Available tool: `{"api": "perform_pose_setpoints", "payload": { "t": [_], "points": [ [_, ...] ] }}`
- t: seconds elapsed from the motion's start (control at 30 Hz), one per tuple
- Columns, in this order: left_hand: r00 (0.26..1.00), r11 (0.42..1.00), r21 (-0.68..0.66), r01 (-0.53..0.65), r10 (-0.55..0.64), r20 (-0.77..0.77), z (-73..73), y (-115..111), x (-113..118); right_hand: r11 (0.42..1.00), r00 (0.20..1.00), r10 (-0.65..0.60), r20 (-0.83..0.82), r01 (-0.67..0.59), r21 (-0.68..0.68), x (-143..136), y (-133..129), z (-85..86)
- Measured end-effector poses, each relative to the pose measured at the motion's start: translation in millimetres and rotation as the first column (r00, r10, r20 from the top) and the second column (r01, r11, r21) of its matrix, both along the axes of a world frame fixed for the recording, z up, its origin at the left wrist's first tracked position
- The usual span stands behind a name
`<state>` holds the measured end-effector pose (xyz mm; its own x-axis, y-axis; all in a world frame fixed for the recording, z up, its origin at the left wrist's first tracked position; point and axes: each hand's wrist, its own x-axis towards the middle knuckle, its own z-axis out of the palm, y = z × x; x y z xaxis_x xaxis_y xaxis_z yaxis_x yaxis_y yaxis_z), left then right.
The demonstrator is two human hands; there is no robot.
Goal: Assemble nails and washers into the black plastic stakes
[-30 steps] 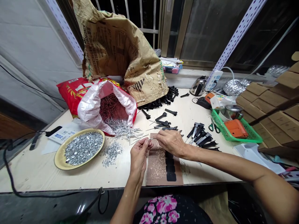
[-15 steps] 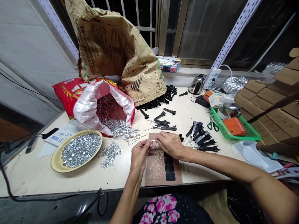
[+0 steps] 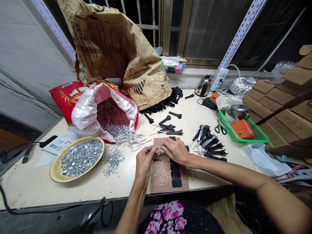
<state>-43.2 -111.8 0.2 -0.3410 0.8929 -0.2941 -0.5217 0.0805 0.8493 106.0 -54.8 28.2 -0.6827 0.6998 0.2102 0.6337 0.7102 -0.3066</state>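
Observation:
Above a brown board with a column of black squares, my left hand pinches a thin metal pin. Fingers of my right hand are closed on the other end of the same pin, so the two hands nearly meet. Loose metal pins spill from the mouth of a red and white bag. Left of my hands lie small metal washers, beside a yellow plate heaped with more of them. Black plastic parts with pins lie right of the board.
A large brown paper sack stands at the back over more black parts. To the right are scissors, a green basket and stacked cardboard boxes. A kettle sits by the window. The table's front edge runs below my wrists.
The whole view has shifted slightly, so the table's contents appear a little further left. Both hands keep their hold on the pin, with only slight finger movement.

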Motion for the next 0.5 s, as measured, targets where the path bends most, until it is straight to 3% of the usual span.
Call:
{"api": "perform_pose_setpoints", "payload": {
  "t": [0.1,0.3,0.5],
  "points": [
    [1.0,1.0,-0.012,0.01,-0.01,-0.011,0.9,0.6,0.0,0.997,0.999,0.018,-0.043,-0.022,-0.077,2.4,0.0,0.8],
    [0.993,0.996,-0.058,0.068,-0.073,-0.093,0.8,-1.7,7.9,0.996,0.998,0.026,-0.058,-0.03,-0.08,19.9,-1.0,0.3],
    [0.96,0.983,-0.108,0.15,-0.171,-0.222,-1.7,-6.3,20.1,0.993,0.987,-0.095,-0.133,0.084,-0.089,60.7,14.6,-13.1]
  ]
}}
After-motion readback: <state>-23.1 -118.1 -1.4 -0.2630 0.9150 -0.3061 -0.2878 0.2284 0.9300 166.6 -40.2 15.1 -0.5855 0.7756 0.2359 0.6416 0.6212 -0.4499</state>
